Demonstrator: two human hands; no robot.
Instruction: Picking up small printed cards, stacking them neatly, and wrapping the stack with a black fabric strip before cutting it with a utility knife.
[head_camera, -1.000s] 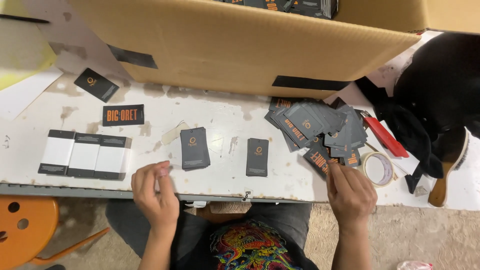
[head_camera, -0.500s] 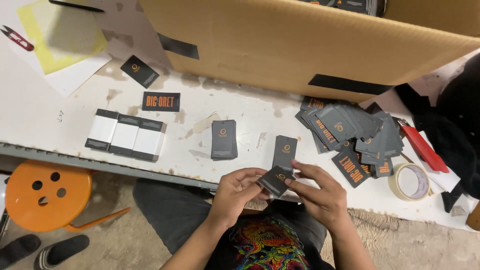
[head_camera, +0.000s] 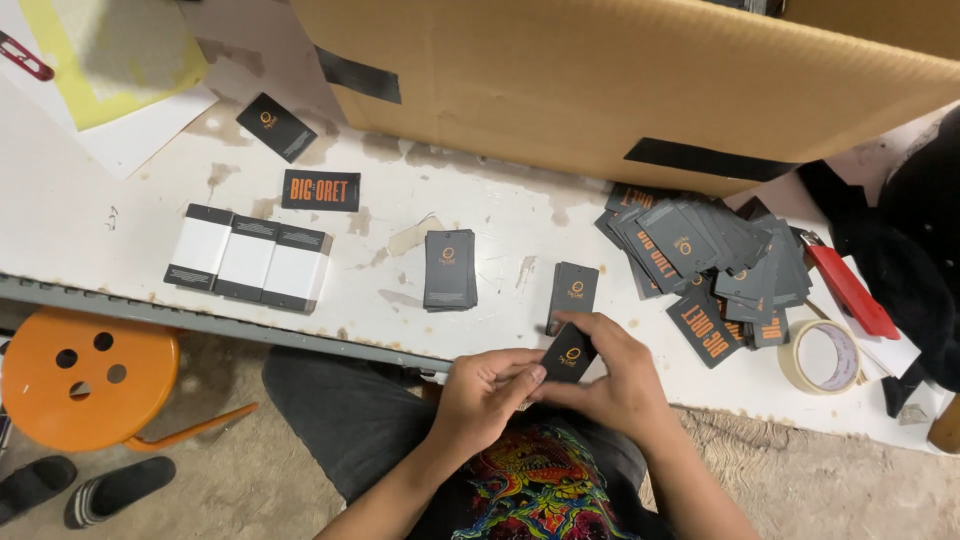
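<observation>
Both hands meet at the near edge of the white table (head_camera: 90, 230), over my lap. My right hand (head_camera: 615, 380) pinches a small dark grey tag with an orange mark (head_camera: 568, 353), and my left hand (head_camera: 485, 393) holds the same tag from the left and below. Just beyond them a short stack of the same tags (head_camera: 574, 292) lies on the table, with a thicker stack (head_camera: 449, 270) to its left. A loose heap of dark tags (head_camera: 705, 260) is spread to the right.
Three white-banded dark bundles (head_camera: 248, 257) lie side by side at left, with two single tags (head_camera: 320, 190) behind them. A big cardboard box (head_camera: 620, 75) fills the back. A tape roll (head_camera: 820, 357), a red tool (head_camera: 848, 290) and an orange stool (head_camera: 85, 375) are nearby.
My hands came off the table edge and joined over my lap around one dark tag. The view has shifted right and down, and the tag now sits a little higher between my fingers.
</observation>
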